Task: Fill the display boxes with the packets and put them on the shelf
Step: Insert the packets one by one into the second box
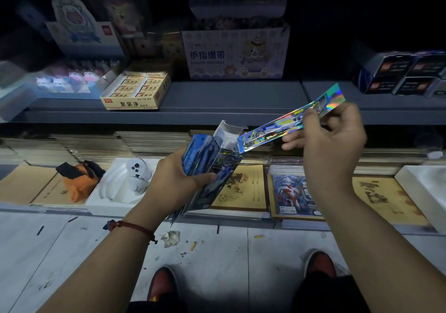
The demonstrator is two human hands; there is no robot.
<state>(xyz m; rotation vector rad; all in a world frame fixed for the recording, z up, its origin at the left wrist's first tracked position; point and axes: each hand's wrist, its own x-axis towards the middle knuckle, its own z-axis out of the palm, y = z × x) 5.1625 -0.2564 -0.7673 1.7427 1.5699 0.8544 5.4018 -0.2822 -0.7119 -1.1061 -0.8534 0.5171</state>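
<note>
The left hand (178, 182) grips a tall, narrow blue printed cardboard display box (225, 163) around its lower half. The fingers are curled round its front and the thumb lies across the near side. The box tilts to the right above the front edge of the lower ledge, and its white-lined top flap stands open. A blurred sheaf of blue packets (193, 152) is clamped against the box's left side in the same grip.

The right hand (330, 148) pinches a long, flat holographic silver-blue foil packet (289, 120) near its upper right end, thumb on top and forefinger beneath. The other fingers are loosely spread below the strip. The packet slants down to the left, and its lower end is at the open mouth of the box.

Behind the hands runs a grey shelf (229, 95). A yellow open carton of erasers (137, 90) sits at its front left, and a pale cartoon-printed box marked "Finger Bandage" (234, 54) stands along its back edge. Stacked dark small boxes (405, 73) occupy its right end.

On the lower ledge, a white moulded tray holding a white controller (135, 177) lies near the left, beside tan notebooks (243, 187).
</note>
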